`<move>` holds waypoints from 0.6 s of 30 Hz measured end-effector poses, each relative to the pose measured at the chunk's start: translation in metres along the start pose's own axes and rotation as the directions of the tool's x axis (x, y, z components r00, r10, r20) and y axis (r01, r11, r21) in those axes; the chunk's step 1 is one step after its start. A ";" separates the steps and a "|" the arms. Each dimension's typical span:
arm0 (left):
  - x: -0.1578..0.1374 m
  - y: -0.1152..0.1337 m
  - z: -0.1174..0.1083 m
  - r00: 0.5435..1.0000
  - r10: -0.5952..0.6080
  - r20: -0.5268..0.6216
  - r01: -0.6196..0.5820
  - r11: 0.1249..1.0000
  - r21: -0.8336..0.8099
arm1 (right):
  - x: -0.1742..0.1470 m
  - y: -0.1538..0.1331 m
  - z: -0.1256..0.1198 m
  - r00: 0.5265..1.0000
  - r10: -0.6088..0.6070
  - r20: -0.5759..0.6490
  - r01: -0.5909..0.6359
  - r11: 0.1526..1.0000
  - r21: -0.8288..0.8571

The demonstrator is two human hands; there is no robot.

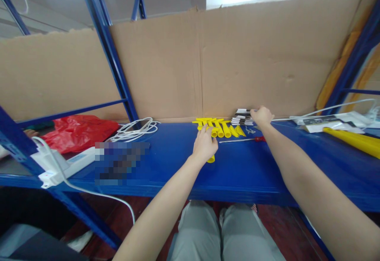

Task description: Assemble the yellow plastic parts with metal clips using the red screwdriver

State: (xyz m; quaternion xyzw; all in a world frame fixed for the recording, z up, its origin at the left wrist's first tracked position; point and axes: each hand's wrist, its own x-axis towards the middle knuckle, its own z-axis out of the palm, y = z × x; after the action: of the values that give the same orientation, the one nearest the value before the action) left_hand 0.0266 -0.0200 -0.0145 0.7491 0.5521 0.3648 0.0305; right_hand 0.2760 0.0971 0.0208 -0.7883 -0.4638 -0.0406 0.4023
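My left hand (204, 144) is closed over a yellow T-shaped plastic part (211, 159), whose round end shows below my palm. Beside those fingers lies a row of several similar yellow parts (227, 131) with open, flared ends. A few small yellow wedge-like pieces (238, 130) lie to their right. At the back, my right hand (262, 117) pinches the edge of a stack of black-and-white packets (242, 117); its fingertips are partly hidden. Small metal pieces (251, 131), probably screws, lie in front of the stack. Nearer me is a screwdriver (259, 139) with a red handle and long shaft.
A cardboard wall (166, 71) backs the blue shelf (172, 166). On the left are a red plastic bag (80, 132), a coiled white cable (136, 130) and a white power strip (81, 161). Long yellow pieces (353, 140) and flat packages (322, 124) lie right. Blue posts (108, 47) frame the shelf.
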 end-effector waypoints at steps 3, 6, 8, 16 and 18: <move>0.002 -0.001 0.002 0.999 0.036 -0.006 -0.036 0.999 -0.011 | -0.003 0.003 -0.006 0.997 -0.060 -0.049 0.067 0.985 0.156; 0.005 -0.003 0.003 0.998 0.069 -0.008 -0.069 0.998 -0.003 | -0.007 0.004 -0.011 0.989 -0.111 -0.095 0.134 0.947 0.292; 0.006 -0.004 0.002 0.998 0.066 -0.016 -0.066 0.998 -0.001 | -0.008 0.003 -0.012 0.990 -0.090 -0.105 0.124 0.911 0.392; 0.008 -0.005 -0.009 0.983 -0.179 -0.043 0.180 0.983 0.024 | -0.024 0.007 -0.020 0.994 0.070 0.081 -0.106 0.532 0.840; 0.008 -0.006 -0.011 0.959 -0.281 -0.025 0.282 0.958 0.049 | -0.035 0.008 -0.024 0.989 0.085 0.122 -0.142 0.291 0.946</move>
State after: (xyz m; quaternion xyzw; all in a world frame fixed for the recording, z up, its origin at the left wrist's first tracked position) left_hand 0.0168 -0.0151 -0.0052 0.6601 0.6628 0.3488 0.0575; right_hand 0.2695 0.0544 0.0174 -0.4292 -0.3503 0.2890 0.7807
